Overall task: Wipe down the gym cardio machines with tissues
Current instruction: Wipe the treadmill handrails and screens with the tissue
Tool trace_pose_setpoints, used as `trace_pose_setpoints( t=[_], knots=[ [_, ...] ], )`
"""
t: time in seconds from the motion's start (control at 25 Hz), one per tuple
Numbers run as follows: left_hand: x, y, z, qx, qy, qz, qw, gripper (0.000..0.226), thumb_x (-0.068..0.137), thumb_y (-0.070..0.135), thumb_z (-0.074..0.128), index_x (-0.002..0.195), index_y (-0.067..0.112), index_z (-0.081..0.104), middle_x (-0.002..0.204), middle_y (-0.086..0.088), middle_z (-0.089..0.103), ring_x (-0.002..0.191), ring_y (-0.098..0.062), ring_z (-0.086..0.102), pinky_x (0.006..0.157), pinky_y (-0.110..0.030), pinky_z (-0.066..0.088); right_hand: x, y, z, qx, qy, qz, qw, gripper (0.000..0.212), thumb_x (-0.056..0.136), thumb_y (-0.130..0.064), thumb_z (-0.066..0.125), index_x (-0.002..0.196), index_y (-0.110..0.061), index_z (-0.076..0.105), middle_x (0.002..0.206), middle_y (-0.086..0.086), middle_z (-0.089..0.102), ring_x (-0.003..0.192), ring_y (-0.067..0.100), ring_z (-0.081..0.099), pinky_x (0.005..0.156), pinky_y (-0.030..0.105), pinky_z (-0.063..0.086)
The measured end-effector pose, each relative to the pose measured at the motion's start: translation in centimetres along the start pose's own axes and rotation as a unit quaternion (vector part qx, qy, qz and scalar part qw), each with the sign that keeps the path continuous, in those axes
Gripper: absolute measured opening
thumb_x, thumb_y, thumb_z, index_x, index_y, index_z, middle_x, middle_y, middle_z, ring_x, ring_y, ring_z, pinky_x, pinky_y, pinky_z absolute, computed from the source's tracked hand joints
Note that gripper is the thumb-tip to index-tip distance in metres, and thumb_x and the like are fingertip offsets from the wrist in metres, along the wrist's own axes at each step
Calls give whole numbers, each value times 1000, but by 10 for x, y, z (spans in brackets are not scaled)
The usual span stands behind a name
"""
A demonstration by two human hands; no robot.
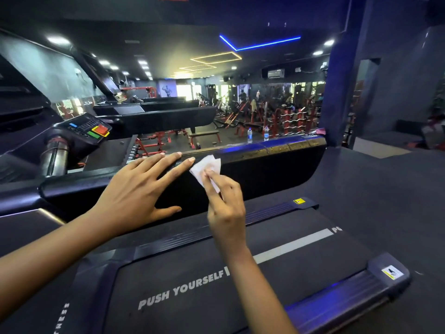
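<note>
At the far left sits a neighbouring machine's console (88, 130) with blue, green, yellow and red buttons, and a chrome handle (56, 154) just below it. To its right the person's left hand (142, 189) lies flat on the black rail (265, 169) of the treadmill. Its fingers (175, 168) are straight and spread apart, their tips reaching the rail's top edge and the thumb stretched out along the rail's side face. They hold nothing.

Just beside the left index fingertip is the white tissue (207, 168), crumpled and pressed against the rail's upper side face near the top edge. The right hand (225, 206) comes up from below and its fingers are pinched together on the tissue's lower part, holding it to the rail.

Below both arms runs the treadmill's dark belt (192, 309), printed with "PUSH YOURSELF" and a grey stripe. Further right, two water bottles (249, 135) stand upright near each other just beyond the rail's top edge; what they rest on cannot be told. A yellow warning sticker (299, 201) sits on the far side frame near the rail's right end, and a dark pillar (337, 92) rises behind it
</note>
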State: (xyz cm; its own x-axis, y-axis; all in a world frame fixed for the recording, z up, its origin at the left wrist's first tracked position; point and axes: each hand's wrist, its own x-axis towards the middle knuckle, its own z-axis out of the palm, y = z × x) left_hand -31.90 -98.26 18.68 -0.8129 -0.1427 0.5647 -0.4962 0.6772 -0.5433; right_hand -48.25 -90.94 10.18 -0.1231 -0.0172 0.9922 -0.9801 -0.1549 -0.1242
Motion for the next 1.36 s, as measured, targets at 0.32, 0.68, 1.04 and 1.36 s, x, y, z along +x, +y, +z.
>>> trace_pose_setpoints(
  t=[0.32, 0.68, 1.04, 1.36],
  knots=[
    [-1, 1, 1, 3, 9, -5, 1000, 84, 76, 65, 44, 147, 19, 36, 138, -9, 52, 119, -29, 50, 97, -37, 33, 29, 83, -24, -119, 26, 94, 988, 37, 84, 1, 43, 113, 0, 66, 110, 11, 67, 93, 19, 48, 88, 18, 40],
    [5, 9, -3, -13, 8, -17, 1000, 82, 77, 64, 41, 147, 21, 35, 139, -10, 51, 119, -32, 56, 99, -38, 32, -13, 8, -7, -12, -10, 52, 999, 32, 89, 4, 44, 115, 3, 63, 115, 12, 63, 100, 19, 51, 95, 13, 37],
    [53, 44, 10, -6, 5, 16, 1000, 80, 79, 62, 39, 147, 20, 37, 140, -11, 51, 120, -32, 55, 93, -42, 48, -24, 99, -23, -135, 47, 120, 982, 32, 95, 0, 37, 119, 6, 58, 116, 22, 60, 104, 23, 51, 97, 28, 43],
    [54, 47, 18, 10, 27, 3, 1000, 81, 78, 63, 42, 148, 23, 32, 141, -8, 49, 120, -31, 53, 95, -39, 39, -13, 128, -43, -119, 89, 200, 968, 34, 92, 2, 38, 115, 5, 63, 113, 20, 61, 102, 24, 54, 101, 19, 39]
  ],
)
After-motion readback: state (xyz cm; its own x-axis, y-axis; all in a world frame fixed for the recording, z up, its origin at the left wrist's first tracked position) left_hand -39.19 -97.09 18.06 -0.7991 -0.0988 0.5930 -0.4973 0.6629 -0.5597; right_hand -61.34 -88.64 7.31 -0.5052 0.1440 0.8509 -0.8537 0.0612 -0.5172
